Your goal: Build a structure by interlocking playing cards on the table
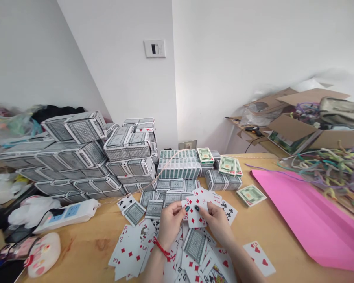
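Between both hands are several playing cards (194, 216), with a six of diamonds at the front and others fanned behind it. My left hand (172, 218) pinches their left edge, a red string round its wrist. On the right edge, my right hand (214, 220) grips with its thumb across the card face. Loose cards (194, 245) lie face up and face down below the hands. More diamond cards (128, 249) spread out left of my forearm. A five of hearts (259, 257) lies alone to the right.
Stacked bundles of grey-backed cards (85, 129) rise at the left and middle. Green card boxes (178, 163) stand behind the hands; another green box (251, 195) lies right. A power strip (67, 215), a pink sheet (306, 220) and tangled cords (333, 173) flank the work area.
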Demonstrator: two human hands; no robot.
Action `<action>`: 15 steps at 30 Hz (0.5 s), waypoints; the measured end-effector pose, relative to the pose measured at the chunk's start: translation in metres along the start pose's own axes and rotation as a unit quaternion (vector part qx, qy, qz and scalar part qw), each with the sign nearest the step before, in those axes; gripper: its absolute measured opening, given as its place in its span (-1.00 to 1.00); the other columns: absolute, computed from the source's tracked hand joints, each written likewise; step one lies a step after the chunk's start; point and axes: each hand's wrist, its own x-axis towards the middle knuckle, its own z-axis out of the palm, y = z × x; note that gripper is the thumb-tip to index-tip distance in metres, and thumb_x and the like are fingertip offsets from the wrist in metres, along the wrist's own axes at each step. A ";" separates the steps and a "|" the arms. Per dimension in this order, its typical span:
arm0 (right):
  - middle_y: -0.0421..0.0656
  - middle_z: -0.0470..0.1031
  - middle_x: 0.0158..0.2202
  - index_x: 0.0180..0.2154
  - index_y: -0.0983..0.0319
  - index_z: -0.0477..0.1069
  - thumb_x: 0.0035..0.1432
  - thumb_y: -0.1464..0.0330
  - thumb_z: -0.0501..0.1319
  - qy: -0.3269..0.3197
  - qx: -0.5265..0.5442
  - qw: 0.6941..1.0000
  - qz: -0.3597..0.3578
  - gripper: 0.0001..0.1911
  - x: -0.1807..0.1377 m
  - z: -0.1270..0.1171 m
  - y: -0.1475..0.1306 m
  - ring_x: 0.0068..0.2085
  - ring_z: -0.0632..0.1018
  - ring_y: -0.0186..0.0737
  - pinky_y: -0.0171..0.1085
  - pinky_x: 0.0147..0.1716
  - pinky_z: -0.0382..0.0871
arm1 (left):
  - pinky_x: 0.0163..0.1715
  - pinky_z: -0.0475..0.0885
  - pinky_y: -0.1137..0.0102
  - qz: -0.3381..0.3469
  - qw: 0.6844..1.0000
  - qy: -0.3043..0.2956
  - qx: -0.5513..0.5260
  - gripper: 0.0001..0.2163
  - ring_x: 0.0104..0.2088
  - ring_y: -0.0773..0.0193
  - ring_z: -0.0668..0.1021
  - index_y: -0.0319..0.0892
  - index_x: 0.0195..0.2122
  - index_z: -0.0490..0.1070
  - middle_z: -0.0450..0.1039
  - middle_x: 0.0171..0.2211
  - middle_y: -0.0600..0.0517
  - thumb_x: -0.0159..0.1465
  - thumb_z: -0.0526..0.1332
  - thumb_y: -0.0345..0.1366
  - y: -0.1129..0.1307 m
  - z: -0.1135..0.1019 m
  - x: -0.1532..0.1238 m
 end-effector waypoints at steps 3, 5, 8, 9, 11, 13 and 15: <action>-0.35 -0.03 -0.70 -0.67 0.18 -0.04 -0.09 0.02 0.17 0.007 -0.010 1.000 -0.008 -0.50 0.000 0.000 0.001 -0.63 0.04 -0.43 -0.39 -0.66 -0.07 | -0.31 0.47 0.32 0.006 1.000 -0.009 -0.004 -0.72 -0.32 0.12 0.58 -0.28 -0.21 0.47 0.57 -0.32 -0.11 0.06 0.25 -0.26 0.000 0.000 0.000; -0.35 -0.03 -0.70 -0.67 0.18 -0.03 -0.08 0.05 0.19 0.015 -0.013 1.000 -0.011 -0.51 0.000 0.000 0.001 -0.62 0.05 -0.43 -0.39 -0.66 -0.06 | -0.31 0.46 0.33 0.013 1.000 -0.015 -0.007 -0.72 -0.31 0.13 0.58 -0.28 -0.21 0.47 0.57 -0.30 -0.11 0.07 0.24 -0.27 -0.001 -0.001 0.000; -0.34 0.04 -0.68 -0.64 0.19 0.05 -0.07 0.05 0.18 -0.015 0.025 1.000 -0.006 -0.56 -0.001 0.000 0.000 -0.61 0.09 -0.42 -0.39 -0.64 -0.02 | -0.30 0.46 0.33 0.014 1.000 -0.015 -0.018 -0.73 -0.31 0.14 0.57 -0.27 -0.20 0.47 0.56 -0.30 -0.11 0.08 0.24 -0.28 -0.003 -0.001 0.000; -0.33 0.07 -0.67 -0.63 0.20 0.08 -0.06 0.05 0.17 -0.029 0.040 0.999 -0.003 -0.57 -0.002 -0.001 -0.001 -0.61 0.10 -0.41 -0.38 -0.64 0.00 | -0.29 0.46 0.32 0.012 1.000 -0.014 -0.023 -0.73 -0.31 0.14 0.57 -0.27 -0.20 0.47 0.56 -0.30 -0.11 0.07 0.24 -0.28 -0.004 -0.001 0.000; -0.32 0.10 -0.66 -0.62 0.21 0.12 -0.07 0.03 0.17 -0.049 0.061 0.997 0.001 -0.57 -0.003 -0.001 -0.001 -0.61 0.12 -0.41 -0.38 -0.63 0.01 | -0.28 0.45 0.32 0.006 0.999 -0.010 -0.038 -0.72 -0.32 0.14 0.57 -0.27 -0.20 0.47 0.56 -0.31 -0.11 0.06 0.26 -0.29 -0.007 -0.001 0.001; -0.33 0.08 -0.67 -0.63 0.20 0.10 -0.11 0.01 0.20 -0.047 0.068 0.997 0.004 -0.55 -0.003 -0.001 -0.002 -0.62 0.11 -0.42 -0.39 -0.64 0.00 | -0.31 0.46 0.32 -0.011 0.998 -0.008 -0.059 -0.72 -0.35 0.16 0.57 -0.27 -0.21 0.47 0.57 -0.34 -0.09 0.04 0.28 -0.29 -0.007 -0.001 0.001; -0.34 0.07 -0.69 -0.65 0.20 0.07 -0.14 0.00 0.22 -0.037 0.079 0.996 0.010 -0.52 -0.003 -0.002 -0.003 -0.63 0.10 -0.43 -0.39 -0.65 -0.01 | -0.40 0.47 0.34 -0.037 0.995 0.001 -0.089 -0.72 -0.40 0.18 0.56 -0.27 -0.24 0.48 0.56 -0.39 -0.07 0.02 0.30 -0.28 -0.005 -0.002 0.001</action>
